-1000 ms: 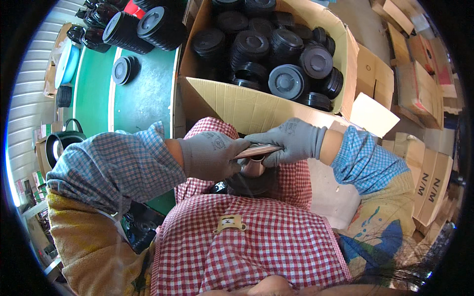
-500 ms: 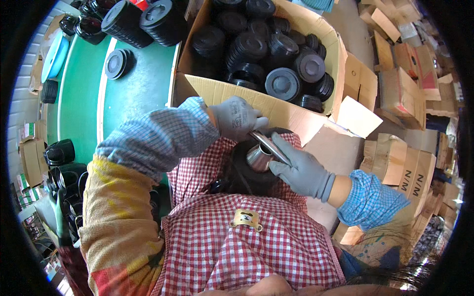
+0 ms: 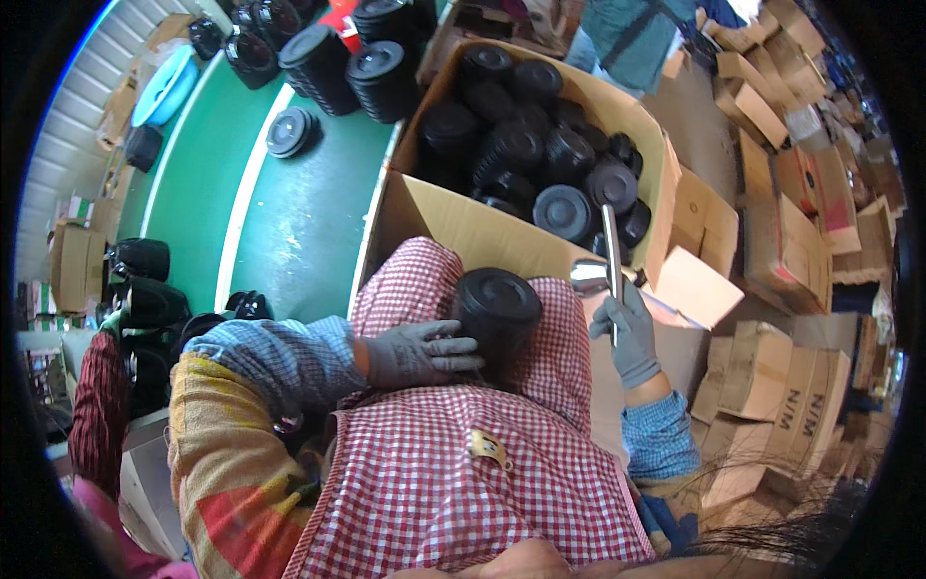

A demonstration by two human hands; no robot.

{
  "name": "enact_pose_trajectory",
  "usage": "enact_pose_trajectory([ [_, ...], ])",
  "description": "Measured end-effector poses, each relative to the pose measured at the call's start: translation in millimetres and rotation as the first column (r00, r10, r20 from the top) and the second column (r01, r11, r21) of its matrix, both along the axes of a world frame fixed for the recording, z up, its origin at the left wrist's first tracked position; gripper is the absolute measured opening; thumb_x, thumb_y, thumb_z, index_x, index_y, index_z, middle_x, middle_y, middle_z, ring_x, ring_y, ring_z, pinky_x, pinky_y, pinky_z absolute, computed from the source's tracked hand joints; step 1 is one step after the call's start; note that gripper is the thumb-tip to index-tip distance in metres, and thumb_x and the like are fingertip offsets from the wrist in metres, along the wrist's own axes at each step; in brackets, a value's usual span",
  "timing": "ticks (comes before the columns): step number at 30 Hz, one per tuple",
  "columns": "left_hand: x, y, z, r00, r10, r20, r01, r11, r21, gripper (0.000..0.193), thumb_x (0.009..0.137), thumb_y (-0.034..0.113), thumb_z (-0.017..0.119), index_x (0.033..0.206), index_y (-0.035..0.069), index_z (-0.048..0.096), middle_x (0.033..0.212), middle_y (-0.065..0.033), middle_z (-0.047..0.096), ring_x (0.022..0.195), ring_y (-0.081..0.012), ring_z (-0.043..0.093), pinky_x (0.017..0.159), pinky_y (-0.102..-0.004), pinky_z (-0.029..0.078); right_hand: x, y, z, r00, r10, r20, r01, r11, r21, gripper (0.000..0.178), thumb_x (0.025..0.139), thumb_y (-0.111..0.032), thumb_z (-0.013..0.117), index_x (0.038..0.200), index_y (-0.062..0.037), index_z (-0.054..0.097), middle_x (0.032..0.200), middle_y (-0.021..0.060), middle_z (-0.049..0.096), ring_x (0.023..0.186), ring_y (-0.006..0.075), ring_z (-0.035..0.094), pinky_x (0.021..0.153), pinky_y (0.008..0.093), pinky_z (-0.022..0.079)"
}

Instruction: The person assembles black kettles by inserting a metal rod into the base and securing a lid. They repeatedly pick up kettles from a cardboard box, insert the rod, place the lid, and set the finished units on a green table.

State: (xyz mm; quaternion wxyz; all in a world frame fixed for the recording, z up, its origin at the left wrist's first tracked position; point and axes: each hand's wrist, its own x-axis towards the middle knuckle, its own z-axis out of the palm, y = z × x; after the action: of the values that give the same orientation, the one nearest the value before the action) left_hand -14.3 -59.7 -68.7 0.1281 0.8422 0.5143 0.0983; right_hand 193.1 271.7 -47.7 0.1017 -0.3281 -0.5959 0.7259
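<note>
A black cylinder with a round ringed top sits in my lap between my knees. My left hand, in a grey glove, lies beside it with the fingers stretched out; the fingertips reach its near left side. Raised to the right of the cylinder, my gloved right hand is closed round a shiny metal tool. The tool has a long bar and a rounded, cup-like part, tilted away from the cylinder. Part of its grip is hidden by my fingers.
Ahead stands an open cardboard box filled with black round lids. A green table on the left bears stacks of black lids and a blue basin. Cartons crowd the right. A co-worker's dark red sleeve shows at left.
My right hand has lifted the metal tool off the cylinder, up and to the right. My left hand has come down from the far side to the cylinder's near left side, fingers extended.
</note>
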Motion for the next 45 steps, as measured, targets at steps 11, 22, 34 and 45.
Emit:
enact_pose_trajectory([
  [11, -114.9, 11.8, 85.0, 0.675, 0.479, 0.562, -0.55, 0.834, -0.05, 0.037, 0.081, 0.005, 0.076, 0.117, 0.004, 0.067, 0.149, -0.0189, 0.05, 0.129, -0.0334, 0.056, 0.102, -0.0399, 0.05, -69.2, 35.2, -61.5, 0.981, 0.191, -0.039, -0.165, 0.919, 0.358, 0.06, 0.096, -0.003, 0.059, 0.152, 0.0001, 0.04, 0.122, 0.0082, 0.061, 0.102, 0.0168, 0.063, 0.088, 0.0269, 0.055],
  [22, -436.6, -152.9, 55.3, -0.531, 0.168, 0.831, -0.827, -0.318, -0.464, 0.03, 0.097, 0.019, 0.069, 0.121, 0.005, 0.057, 0.104, -0.0042, 0.062, 0.084, -0.0157, 0.062, 0.069, -0.0303, 0.059, -333.6, -163.3, -72.7, 0.46, 0.888, 0.012, -0.555, 0.278, 0.784, 0.072, 0.086, -0.021, 0.067, 0.153, -0.017, 0.042, 0.104, 0.0216, 0.069, 0.098, 0.0404, 0.066, 0.089, 0.0483, 0.05],
  [34, -599.0, -124.7, -40.0, -0.568, 0.178, 0.803, -0.561, -0.798, -0.221, 0.033, 0.088, 0.029, 0.074, 0.104, 0.001, 0.069, 0.093, -0.0155, 0.074, 0.085, -0.0273, 0.071, 0.08, -0.0403, 0.054, -372.1, -143.0, -42.3, 0.583, 0.804, 0.118, -0.528, 0.264, 0.807, 0.069, 0.092, -0.043, 0.066, 0.142, 0.0019, 0.05, 0.091, 0.0206, 0.071, 0.082, 0.038, 0.069, 0.074, 0.046, 0.053],
  [45, -573.2, -275.3, -53.7, -0.584, 0.406, 0.703, -0.37, -0.904, 0.215, 0.054, 0.08, 0.028, 0.075, 0.127, 0.004, 0.065, 0.115, -0.0175, 0.07, 0.107, -0.0268, 0.066, 0.097, -0.0369, 0.049, -209.1, 21.3, -138.1, 0.892, 0.452, 0.02, -0.444, 0.865, 0.236, 0.044, 0.101, -0.011, 0.058, 0.143, 0.002, 0.053, 0.1, 0.0116, 0.07, 0.086, 0.0112, 0.062, 0.08, 0.0238, 0.052],
])
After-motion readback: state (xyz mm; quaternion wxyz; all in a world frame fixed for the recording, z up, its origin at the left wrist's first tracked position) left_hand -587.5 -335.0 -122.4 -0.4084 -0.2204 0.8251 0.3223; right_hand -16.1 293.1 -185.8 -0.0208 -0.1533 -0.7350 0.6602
